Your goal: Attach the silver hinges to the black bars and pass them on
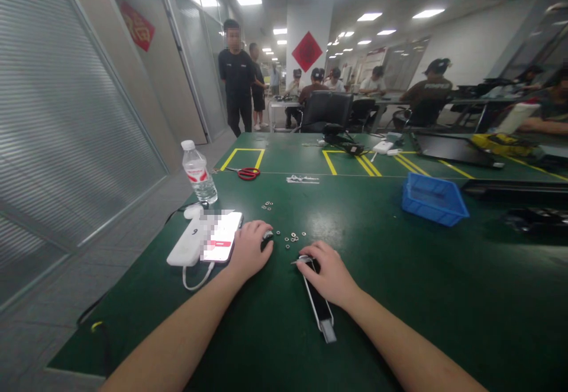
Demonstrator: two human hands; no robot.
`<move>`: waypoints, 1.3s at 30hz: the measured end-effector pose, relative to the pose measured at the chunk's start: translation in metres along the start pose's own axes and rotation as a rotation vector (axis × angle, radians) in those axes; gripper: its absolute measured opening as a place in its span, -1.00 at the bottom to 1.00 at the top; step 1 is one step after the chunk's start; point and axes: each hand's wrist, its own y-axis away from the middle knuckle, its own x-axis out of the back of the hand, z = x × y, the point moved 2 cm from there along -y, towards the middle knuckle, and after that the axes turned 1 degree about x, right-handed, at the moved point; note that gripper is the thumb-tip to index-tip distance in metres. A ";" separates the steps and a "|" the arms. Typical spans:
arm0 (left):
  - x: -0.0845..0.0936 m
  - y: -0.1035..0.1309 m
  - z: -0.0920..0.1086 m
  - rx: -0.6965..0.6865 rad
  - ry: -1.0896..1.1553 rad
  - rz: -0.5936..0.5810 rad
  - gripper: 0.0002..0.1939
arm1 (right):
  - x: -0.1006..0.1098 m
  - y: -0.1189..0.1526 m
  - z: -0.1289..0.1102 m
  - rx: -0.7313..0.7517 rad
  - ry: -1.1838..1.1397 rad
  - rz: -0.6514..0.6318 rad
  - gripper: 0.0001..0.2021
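Note:
My left hand (252, 248) rests on the green table beside a lit phone, its fingers curled around a small grey metal-looking piece (267, 235), mostly covered by the fingers. A long narrow object with a black face and white edges (320, 304) lies slanted under my right hand (331, 270), whose thumb and fingers close over its upper end. A thin pointed part sticks out left of that end, and a greyish tab shows at the lower one. Several small metal rings (293, 237) lie scattered between and beyond my hands. Another few rings (267, 206) are farther off.
Left of my hand are the phone (222, 238), a white power bank (184, 244) with a cable, and a water bottle (199, 173). Red-handled scissors (248, 173) lie farther back. A blue bin (435, 199) stands at right. People stand and sit beyond the table.

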 end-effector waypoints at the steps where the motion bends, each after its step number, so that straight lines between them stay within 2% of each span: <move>1: 0.001 0.001 0.003 -0.026 0.008 -0.018 -0.72 | 0.001 -0.001 0.002 0.001 0.022 0.025 -0.74; 5: 0.004 0.004 0.015 -0.177 0.075 -0.167 -0.51 | 0.002 -0.004 0.015 -0.005 0.003 0.067 -0.56; 9: 0.002 0.005 0.021 -0.323 0.083 -0.312 -0.42 | -0.001 -0.008 0.022 -0.023 -0.062 -0.042 -0.47; 12: -0.002 0.005 0.021 -0.354 0.088 -0.382 -0.38 | -0.004 -0.008 0.020 -0.003 -0.056 -0.116 -0.45; 14: -0.003 0.005 0.021 -0.338 0.111 -0.406 -0.32 | -0.005 -0.008 0.019 -0.005 -0.053 -0.117 -0.44; 21: -0.002 0.005 0.018 -0.275 0.140 -0.356 -0.22 | -0.006 -0.008 0.025 -0.034 -0.084 -0.003 -0.49; 28: -0.002 0.006 0.018 -0.276 0.156 -0.399 -0.21 | -0.008 -0.008 0.023 -0.023 -0.092 -0.033 -0.48; 39: -0.003 0.005 0.015 -0.240 0.208 -0.326 -0.28 | -0.006 -0.008 0.026 -0.038 -0.129 0.010 -0.52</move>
